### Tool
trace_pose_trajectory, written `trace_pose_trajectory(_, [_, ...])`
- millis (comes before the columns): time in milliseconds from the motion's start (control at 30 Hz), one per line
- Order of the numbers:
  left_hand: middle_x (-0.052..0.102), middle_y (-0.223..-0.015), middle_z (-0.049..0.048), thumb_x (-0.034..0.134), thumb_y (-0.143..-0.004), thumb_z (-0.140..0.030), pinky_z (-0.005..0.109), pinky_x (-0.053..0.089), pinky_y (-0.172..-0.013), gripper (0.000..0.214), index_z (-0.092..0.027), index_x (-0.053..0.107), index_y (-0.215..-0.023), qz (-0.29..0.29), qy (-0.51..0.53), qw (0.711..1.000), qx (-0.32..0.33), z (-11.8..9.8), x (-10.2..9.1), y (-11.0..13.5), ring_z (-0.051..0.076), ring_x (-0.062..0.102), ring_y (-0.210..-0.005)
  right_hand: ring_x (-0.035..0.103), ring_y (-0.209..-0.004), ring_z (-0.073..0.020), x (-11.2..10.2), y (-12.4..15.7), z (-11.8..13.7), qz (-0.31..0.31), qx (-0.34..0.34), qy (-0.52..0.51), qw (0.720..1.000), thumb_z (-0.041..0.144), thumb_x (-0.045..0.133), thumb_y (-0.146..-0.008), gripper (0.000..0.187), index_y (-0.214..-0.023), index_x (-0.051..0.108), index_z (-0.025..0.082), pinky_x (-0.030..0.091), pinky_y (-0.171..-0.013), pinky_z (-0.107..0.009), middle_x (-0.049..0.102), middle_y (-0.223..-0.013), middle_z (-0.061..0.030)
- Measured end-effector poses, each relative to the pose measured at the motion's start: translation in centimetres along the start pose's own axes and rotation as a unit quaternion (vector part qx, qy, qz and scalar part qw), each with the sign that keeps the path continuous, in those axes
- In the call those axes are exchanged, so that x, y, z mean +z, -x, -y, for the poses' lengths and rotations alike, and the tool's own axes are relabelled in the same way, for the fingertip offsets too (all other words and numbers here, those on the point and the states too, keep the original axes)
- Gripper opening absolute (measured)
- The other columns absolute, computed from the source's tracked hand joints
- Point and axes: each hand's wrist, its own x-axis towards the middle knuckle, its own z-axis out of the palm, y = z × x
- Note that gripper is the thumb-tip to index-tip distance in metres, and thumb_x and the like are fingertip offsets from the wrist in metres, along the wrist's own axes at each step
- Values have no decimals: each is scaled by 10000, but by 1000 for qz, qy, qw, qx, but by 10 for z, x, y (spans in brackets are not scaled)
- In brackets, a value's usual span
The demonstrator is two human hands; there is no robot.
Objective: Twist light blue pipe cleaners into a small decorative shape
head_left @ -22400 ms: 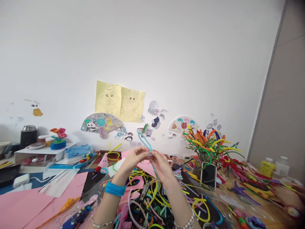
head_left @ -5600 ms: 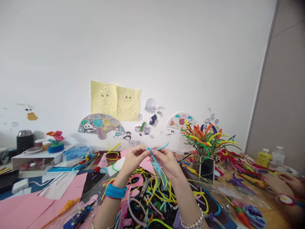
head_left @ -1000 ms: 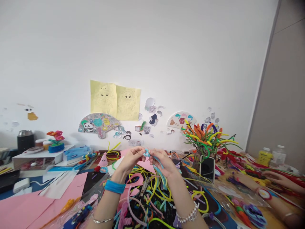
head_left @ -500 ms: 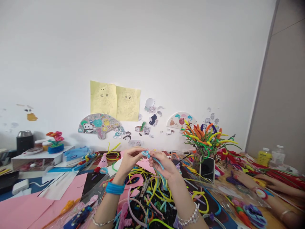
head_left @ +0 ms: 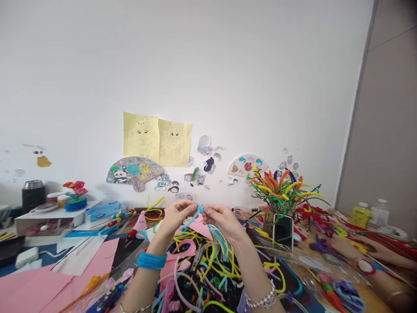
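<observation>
Between my two hands, above the middle of the cluttered table, is a light blue pipe cleaner bent into a small knotted shape. My left hand pinches its left side between thumb and fingertips, and a loose end slants down to the left beneath those fingers. From the other side my right hand pinches the knot, its remaining fingers curled in. Below the hands lies a tangle of yellow, blue and pink pipe cleaners, with scissors among them.
A vase of orange and green pipe-cleaner stems stands at right, a phone leaning before it. Another person's hand works at far right. Pink paper sheets and a white shelf box are at left.
My hands have turned the blue pipe cleaner; its loose end now hangs to the left instead of trailing over my right hand. The other person's hand at right has shifted slightly.
</observation>
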Motion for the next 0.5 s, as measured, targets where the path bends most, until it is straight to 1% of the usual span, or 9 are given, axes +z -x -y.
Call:
trace_pose_trajectory(100, [650, -620, -3, 690, -729, -378, 233, 423, -560, 219, -159, 681, -729, -8, 11, 1000, -8, -5, 0, 2, 130, 573, -581, 609, -614, -101, -1, 1, 2, -1, 9, -2, 1000, 369, 796, -638, 282, -733, 724, 113, 506, -669, -240, 688, -691, -37])
trace_pose_trajectory(200, [702, -732, 23, 681, -739, -351, 249, 454, -622, 217, -165, 697, -849, 8, 22, 1000, -19, -6, 1, 5, 152, 617, -673, 636, -598, -98, -1, 1, 2, -24, 29, -30, 999, 351, 808, -628, 284, -765, 724, 116, 517, -648, -218, 717, -722, -56])
trace_pose_trajectory(300, [727, -894, 56, 718, -713, -313, 296, 483, -771, 254, -171, 699, -924, 45, 4, 999, 4, -6, 3, 5, 187, 644, -831, 639, -563, -91, -1, -1, 0, -37, 44, -78, 995, 322, 831, -595, 275, -748, 722, 122, 524, -614, -196, 719, -691, -45])
trace_pose_trajectory(367, [730, -919, 63, 729, -707, -317, 321, 483, -822, 247, -167, 702, -902, 45, -15, 999, 27, -4, 5, 4, 205, 646, -877, 641, -558, -93, -1, -2, -2, -40, 49, -99, 993, 311, 840, -576, 270, -731, 724, 122, 529, -608, -192, 717, -669, -38])
trace_pose_trajectory(500, [730, -856, 54, 724, -713, -332, 298, 494, -767, 216, -155, 700, -835, 20, -9, 999, 46, 0, 11, 1, 193, 651, -821, 655, -596, -112, -1, -2, -2, -34, 45, -105, 993, 320, 837, -579, 291, -763, 736, 119, 536, -637, -214, 728, -696, -54])
